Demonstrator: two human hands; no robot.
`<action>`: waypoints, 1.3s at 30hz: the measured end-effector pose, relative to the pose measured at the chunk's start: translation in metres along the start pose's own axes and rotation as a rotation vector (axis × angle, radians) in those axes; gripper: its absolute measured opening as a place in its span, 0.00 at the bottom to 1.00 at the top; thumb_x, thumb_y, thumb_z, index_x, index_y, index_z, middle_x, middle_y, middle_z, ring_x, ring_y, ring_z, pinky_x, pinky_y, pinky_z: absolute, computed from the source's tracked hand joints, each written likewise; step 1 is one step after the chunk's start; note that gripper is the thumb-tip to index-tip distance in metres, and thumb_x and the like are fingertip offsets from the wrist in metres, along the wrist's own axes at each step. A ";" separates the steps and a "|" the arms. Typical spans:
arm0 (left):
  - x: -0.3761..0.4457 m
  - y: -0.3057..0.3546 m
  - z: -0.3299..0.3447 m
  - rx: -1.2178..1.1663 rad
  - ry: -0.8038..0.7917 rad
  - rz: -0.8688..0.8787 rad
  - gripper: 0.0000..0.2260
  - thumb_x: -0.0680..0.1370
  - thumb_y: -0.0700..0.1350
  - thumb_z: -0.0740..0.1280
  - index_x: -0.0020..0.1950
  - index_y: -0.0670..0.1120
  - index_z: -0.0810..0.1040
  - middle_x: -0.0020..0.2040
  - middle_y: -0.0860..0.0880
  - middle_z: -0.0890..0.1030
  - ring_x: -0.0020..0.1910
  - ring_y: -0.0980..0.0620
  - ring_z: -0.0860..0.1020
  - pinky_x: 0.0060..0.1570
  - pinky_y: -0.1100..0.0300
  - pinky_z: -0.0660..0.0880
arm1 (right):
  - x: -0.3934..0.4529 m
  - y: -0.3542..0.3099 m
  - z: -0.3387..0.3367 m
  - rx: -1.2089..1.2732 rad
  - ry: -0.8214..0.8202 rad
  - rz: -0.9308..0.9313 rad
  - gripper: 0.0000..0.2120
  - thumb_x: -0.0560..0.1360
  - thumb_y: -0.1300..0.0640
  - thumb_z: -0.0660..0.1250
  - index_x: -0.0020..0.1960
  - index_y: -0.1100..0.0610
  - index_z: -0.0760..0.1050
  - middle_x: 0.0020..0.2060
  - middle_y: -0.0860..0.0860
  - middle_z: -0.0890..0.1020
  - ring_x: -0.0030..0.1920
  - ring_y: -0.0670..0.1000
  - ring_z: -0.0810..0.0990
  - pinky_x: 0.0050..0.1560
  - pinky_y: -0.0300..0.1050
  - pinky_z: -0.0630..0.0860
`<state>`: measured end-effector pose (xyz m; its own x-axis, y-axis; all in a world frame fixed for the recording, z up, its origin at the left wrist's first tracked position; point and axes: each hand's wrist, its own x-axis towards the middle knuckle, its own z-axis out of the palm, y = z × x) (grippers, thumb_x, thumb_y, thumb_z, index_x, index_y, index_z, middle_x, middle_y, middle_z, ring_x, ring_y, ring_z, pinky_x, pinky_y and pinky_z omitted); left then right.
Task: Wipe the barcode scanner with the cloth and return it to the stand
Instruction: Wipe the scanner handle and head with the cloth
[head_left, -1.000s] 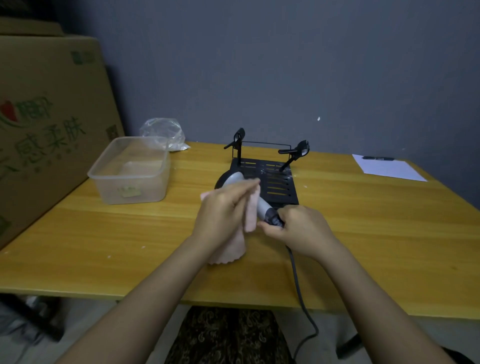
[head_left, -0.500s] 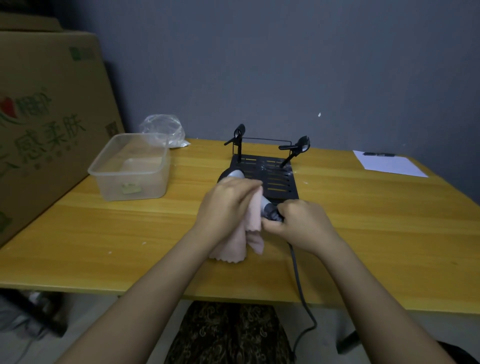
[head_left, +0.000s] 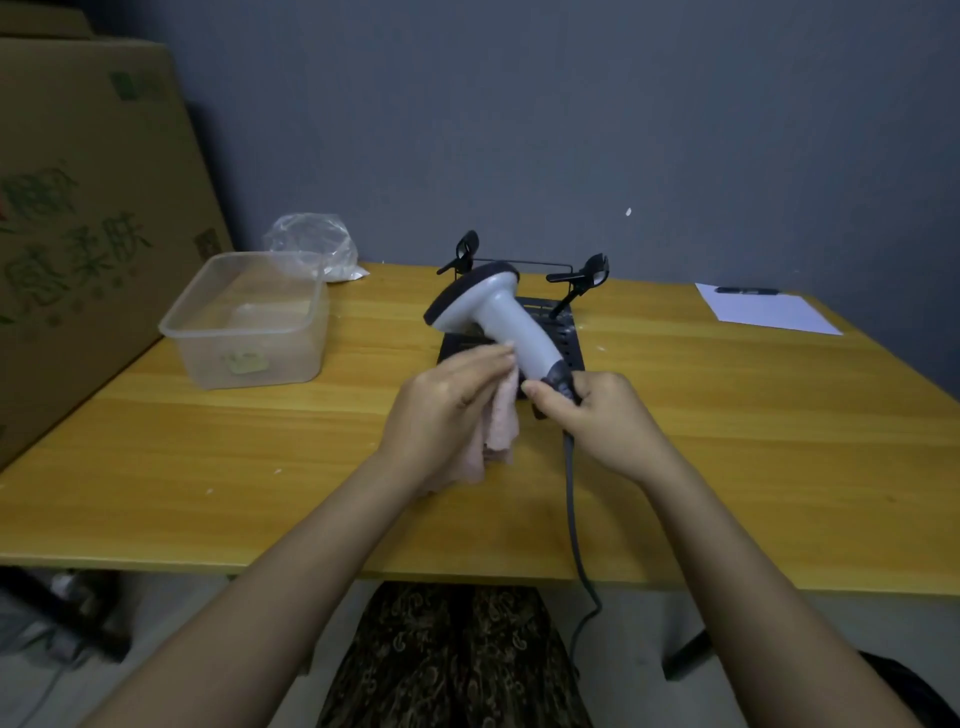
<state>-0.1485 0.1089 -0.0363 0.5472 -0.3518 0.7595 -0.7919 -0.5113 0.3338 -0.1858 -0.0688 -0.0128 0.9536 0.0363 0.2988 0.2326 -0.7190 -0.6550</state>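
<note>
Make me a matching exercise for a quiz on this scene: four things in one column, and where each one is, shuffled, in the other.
Things:
1. scanner
2. cloth
3. tub
4. paper

Places:
A. far right of the table, a pen on it
B. left of the table, in front of a plastic bag
C. in the left hand, against the scanner's handle
D. held up by the right hand, in front of the stand

Pairs: 1-D, 2-C, 3-B, 4-A

Grey barcode scanner (head_left: 498, 322) held tilted above black stand (head_left: 569, 343); crumpled pink cloth (head_left: 496, 434) against its handle.
</note>
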 end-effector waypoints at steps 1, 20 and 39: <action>-0.001 -0.003 0.000 -0.032 0.011 -0.037 0.11 0.75 0.40 0.66 0.56 0.41 0.82 0.56 0.45 0.83 0.56 0.54 0.79 0.58 0.64 0.75 | 0.000 0.000 0.000 0.043 0.010 -0.005 0.25 0.75 0.46 0.66 0.28 0.61 0.63 0.23 0.52 0.64 0.24 0.47 0.62 0.28 0.44 0.57; 0.042 0.026 -0.026 -0.811 -0.153 -1.125 0.21 0.72 0.53 0.71 0.54 0.37 0.80 0.48 0.43 0.84 0.45 0.52 0.83 0.44 0.61 0.81 | -0.005 -0.022 0.022 -0.556 0.199 -0.151 0.26 0.70 0.40 0.68 0.26 0.53 0.59 0.22 0.46 0.62 0.23 0.47 0.63 0.23 0.39 0.49; 0.005 -0.008 -0.055 -1.324 -0.086 -1.086 0.14 0.78 0.44 0.62 0.60 0.37 0.73 0.49 0.44 0.79 0.45 0.48 0.81 0.48 0.57 0.80 | 0.009 0.022 0.065 -0.063 -0.269 -0.011 0.11 0.70 0.52 0.72 0.37 0.53 0.70 0.40 0.50 0.73 0.40 0.49 0.72 0.38 0.44 0.68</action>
<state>-0.1541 0.1542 -0.0044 0.9210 -0.3687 -0.1259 0.2815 0.4062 0.8693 -0.1596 -0.0392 -0.0693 0.9695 0.2213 0.1051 0.2388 -0.7591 -0.6056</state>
